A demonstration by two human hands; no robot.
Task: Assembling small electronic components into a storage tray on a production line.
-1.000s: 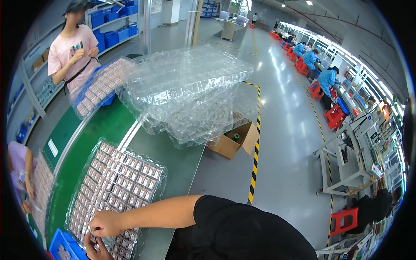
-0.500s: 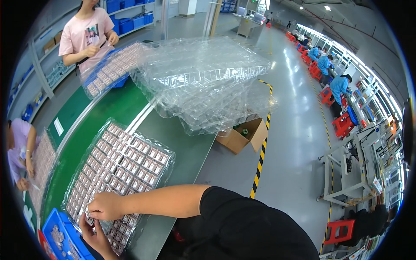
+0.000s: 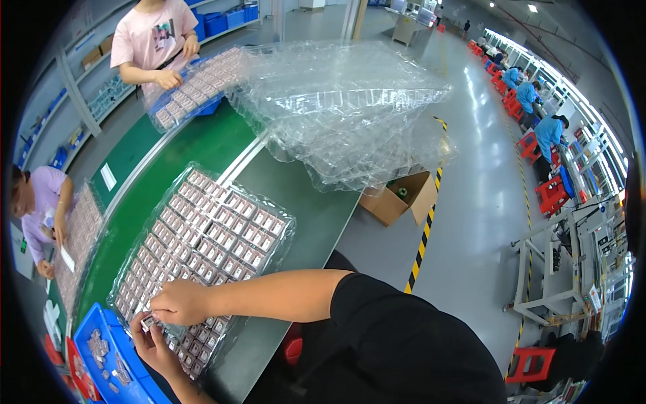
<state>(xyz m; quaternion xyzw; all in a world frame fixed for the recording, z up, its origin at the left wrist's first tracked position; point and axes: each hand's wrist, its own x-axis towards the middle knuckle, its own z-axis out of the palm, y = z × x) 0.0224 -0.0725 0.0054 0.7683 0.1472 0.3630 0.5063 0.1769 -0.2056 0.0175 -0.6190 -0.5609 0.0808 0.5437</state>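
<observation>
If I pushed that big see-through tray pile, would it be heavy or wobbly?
The pile of clear trays is probably light for its size, since the plastic looks thin. It might feel floppy, because it looks wavy around the outside. Some trays may slide, as they lie crooked on each other.

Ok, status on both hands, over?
Left hand holds small part. Right hand at it, grip unclear. Clear tray beneath, partly hidden by right forearm. Blue bin alongside.

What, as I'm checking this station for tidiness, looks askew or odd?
The stack of clear plastic trays looks askew: its layers fan out at different angles, and some seem to jut past the edge of the table near the open cardboard box.
</observation>
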